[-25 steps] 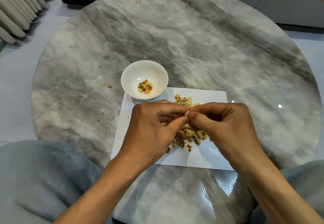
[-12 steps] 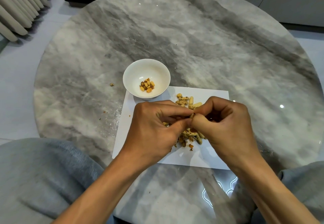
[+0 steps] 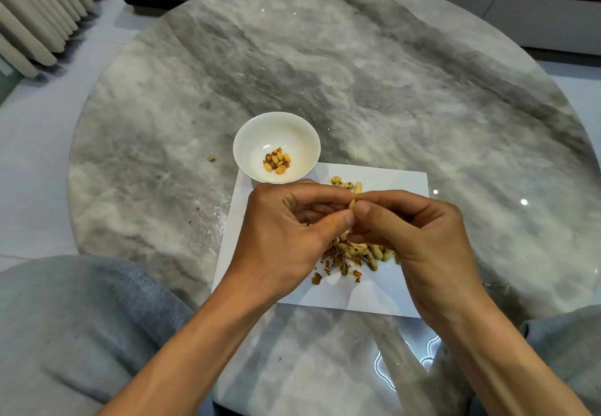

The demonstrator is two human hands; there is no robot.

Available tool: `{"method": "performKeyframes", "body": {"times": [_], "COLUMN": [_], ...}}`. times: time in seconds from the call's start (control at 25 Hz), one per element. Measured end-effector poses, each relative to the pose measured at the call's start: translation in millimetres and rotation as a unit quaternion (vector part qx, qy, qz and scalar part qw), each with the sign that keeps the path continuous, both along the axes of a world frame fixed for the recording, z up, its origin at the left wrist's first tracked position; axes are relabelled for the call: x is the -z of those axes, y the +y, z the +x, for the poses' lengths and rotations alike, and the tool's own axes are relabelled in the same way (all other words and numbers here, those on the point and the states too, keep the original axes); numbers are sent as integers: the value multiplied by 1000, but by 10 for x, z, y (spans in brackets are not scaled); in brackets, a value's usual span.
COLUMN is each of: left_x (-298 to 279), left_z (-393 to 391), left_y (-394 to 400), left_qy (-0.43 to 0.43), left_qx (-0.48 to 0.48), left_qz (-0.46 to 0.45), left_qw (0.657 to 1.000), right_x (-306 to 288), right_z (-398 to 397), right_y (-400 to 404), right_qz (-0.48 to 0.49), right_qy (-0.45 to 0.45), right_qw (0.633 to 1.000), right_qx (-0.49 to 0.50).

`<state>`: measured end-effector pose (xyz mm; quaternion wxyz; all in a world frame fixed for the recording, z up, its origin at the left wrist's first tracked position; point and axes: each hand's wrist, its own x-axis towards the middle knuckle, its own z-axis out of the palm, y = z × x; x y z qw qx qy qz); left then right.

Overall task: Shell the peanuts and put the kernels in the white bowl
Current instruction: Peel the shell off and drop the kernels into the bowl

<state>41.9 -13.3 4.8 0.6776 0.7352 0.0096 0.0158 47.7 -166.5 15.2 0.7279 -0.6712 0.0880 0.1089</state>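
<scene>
We see both hands meeting over the paper [image 3: 383, 295], which lies on the round marble table [image 3: 390, 74]. The left hand [image 3: 286, 236] and the right hand [image 3: 419, 236] together pinch one peanut [image 3: 352, 203]: the left thumb and forefinger curl in from nine o'clock, the right thumb and forefinger from three o'clock, and only the pale upper end of the pod shows between the fingertips. We cannot tell whether the pod is cracked yet, since the fingers hide most of it.

The bowl [image 3: 247, 136] stands at about eleven o'clock from the hands, its near edge resting on the far left corner of the paper. A few kernels [image 3: 277, 160] lie in its bottom, some with reddish skin.

Under the hands, towards five o'clock from the pinch, we see a heap [image 3: 357, 254] of unshelled pods mixed with broken shell bits, all on the paper. A few more pods [image 3: 346, 184] lie at twelve o'clock, just beyond the fingers.

At nine o'clock from the bowl, a lone crumb [image 3: 212, 158] sits on the bare marble. Grey trouser knees [image 3: 81, 318] show at the lower left and lower right, and curtain folds [image 3: 35, 15] hang at the far upper left.
</scene>
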Motion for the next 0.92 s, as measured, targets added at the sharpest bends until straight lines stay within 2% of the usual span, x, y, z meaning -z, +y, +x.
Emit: {"method": "performKeyframes", "body": {"times": [0.24,0.44,0.52,0.6,0.68,0.76,0.8,0.88,0.92], "left_x": [-25,-44,-25,4,33,72,84,107,108], "left_z": [7,13,15,14,9,5,2,-8,-12], "left_y": [4,2,-8,-26,-44,-63,-78,-101,-109], "left_qy": [27,75,130,213,283,318,327,338,343], "left_qx": [-11,-40,-61,-73,-75,-78,-85,-102,-109], "left_qz": [-23,-83,-140,-236,-311,-344,-359,-389,-401], "left_qw": [999,993,980,945,904,880,870,851,843], "right_x": [64,93,119,139,156,158,172,216,246], "right_z": [-14,-14,-11,-14,-28,-50,-66,-88,-96], "right_y": [8,42,50,51,50,62,68,89,95], "right_qz": [88,178,199,198,135,-1,-91,-261,-317], "right_qy": [56,111,123,120,82,-14,-86,-238,-290], "right_qw": [994,977,971,972,987,1000,992,932,898], "right_qx": [22,38,43,43,32,3,-20,-76,-96]}}
